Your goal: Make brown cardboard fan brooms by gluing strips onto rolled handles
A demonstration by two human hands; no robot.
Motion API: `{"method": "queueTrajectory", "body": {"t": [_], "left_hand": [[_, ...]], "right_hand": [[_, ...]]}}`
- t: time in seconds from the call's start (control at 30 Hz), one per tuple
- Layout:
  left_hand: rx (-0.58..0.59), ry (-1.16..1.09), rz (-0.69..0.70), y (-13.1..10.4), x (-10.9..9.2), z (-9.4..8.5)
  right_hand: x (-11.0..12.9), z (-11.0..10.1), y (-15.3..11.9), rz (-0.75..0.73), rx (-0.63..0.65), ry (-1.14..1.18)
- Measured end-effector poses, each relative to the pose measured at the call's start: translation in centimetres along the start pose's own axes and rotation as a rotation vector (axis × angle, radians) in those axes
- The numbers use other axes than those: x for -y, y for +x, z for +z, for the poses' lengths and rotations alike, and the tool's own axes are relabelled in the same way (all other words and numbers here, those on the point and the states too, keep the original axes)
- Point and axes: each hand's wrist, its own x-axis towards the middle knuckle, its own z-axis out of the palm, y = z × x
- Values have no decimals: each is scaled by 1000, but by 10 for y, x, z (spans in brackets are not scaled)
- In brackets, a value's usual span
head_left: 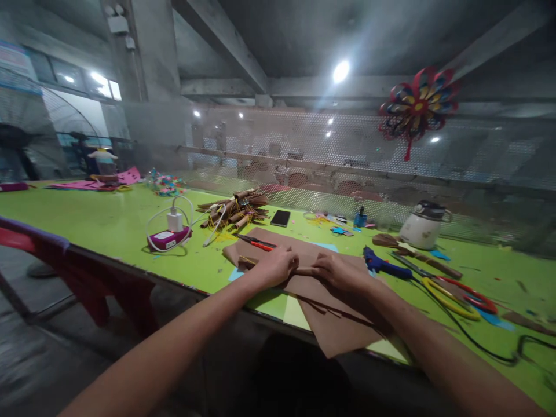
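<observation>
Brown paper [343, 330] lies on the green table, its front corner hanging past the edge. Across it runs a thin rolled strip of brown paper [306, 270]. My left hand [278, 265] is closed on the left end of this roll, and my right hand [336, 270] grips its right end with curled fingers. A short gap of roll shows between them. Beyond my left hand, a red and black cutter [260, 244] rests on the paper.
A purple power strip [169, 238] and a pile of brown paper rolls [237, 211] are at the left. A phone [280, 218] lies behind the paper. Rightward are a blue glue gun [386, 265], large scissors [452, 298] and a white kettle [421, 225] on the green table [104, 220].
</observation>
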Motion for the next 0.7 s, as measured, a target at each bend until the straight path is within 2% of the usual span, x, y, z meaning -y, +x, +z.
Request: {"method": "queueTrajectory", "body": {"t": [0.17,0.27,0.33,0.53,0.63,0.7], "left_hand": [[63,30,75,-7,-2,-6],[87,40,71,-4,2,-5],[97,38,82,0,6,-2],[96,101,171,11,18,7],[127,124,149,13,18,6],[104,150,104,12,16,6]], "right_hand": [[-6,8,0,44,-97,-10],[-8,10,-1,92,-205,-11],[-6,8,-1,72,-235,-27],[4,1,0,-2,-137,-90],[2,3,4,-19,-102,-155],[-2,5,6,-29,-103,-184]]}}
